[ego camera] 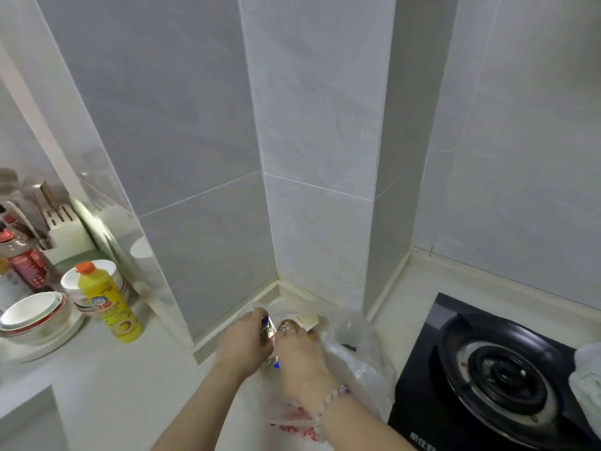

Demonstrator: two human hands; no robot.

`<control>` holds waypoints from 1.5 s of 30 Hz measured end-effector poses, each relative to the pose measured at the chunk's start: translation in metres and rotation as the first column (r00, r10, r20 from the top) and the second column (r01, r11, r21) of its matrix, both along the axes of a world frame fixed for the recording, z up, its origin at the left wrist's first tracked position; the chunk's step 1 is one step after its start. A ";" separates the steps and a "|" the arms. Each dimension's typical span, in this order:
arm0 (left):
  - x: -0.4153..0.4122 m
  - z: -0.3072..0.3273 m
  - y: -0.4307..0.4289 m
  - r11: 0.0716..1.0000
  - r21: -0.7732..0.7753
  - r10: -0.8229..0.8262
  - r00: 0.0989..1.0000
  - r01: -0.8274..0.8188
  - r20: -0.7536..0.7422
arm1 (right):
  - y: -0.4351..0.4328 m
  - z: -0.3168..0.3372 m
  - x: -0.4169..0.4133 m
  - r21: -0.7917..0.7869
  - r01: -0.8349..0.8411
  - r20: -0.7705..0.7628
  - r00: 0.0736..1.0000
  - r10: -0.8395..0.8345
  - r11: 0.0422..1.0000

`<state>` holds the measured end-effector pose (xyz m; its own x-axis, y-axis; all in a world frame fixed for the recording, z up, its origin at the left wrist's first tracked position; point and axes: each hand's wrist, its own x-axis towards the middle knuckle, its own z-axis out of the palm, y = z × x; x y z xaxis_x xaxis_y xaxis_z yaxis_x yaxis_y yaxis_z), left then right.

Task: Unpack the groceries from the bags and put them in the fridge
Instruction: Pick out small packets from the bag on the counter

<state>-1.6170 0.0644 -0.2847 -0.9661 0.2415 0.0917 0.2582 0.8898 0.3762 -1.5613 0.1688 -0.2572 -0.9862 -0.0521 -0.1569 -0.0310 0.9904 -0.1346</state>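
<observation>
At the counter's [123, 385] back edge, just beside the stove [500, 372], we gripped the clear plastic bag [357, 353], left hand [242, 345] and right hand [300, 358] curled on its mouth, a pale packet [309, 320] inside.

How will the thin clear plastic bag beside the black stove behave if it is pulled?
The thin clear plastic bag lies crumpled and sagging, so it is probably floppy and very light. Its glossy film on the smooth white counter may slide easily.
</observation>
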 end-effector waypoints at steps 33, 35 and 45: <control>0.364 0.147 -0.118 0.790 -0.093 0.548 0.767 -0.606 -0.334 | -0.060 0.140 0.222 0.188 -0.687 -0.564 0.510 0.650 0.702; 0.405 0.155 -0.125 0.741 -0.110 0.597 0.725 -0.663 -0.344 | -0.075 0.146 0.251 0.194 -0.745 -0.564 0.448 0.694 0.639; 0.589 0.188 -0.143 0.508 -0.056 0.765 0.480 -0.859 -0.429 | -0.145 0.167 0.383 0.174 -0.918 -0.582 0.195 0.789 0.356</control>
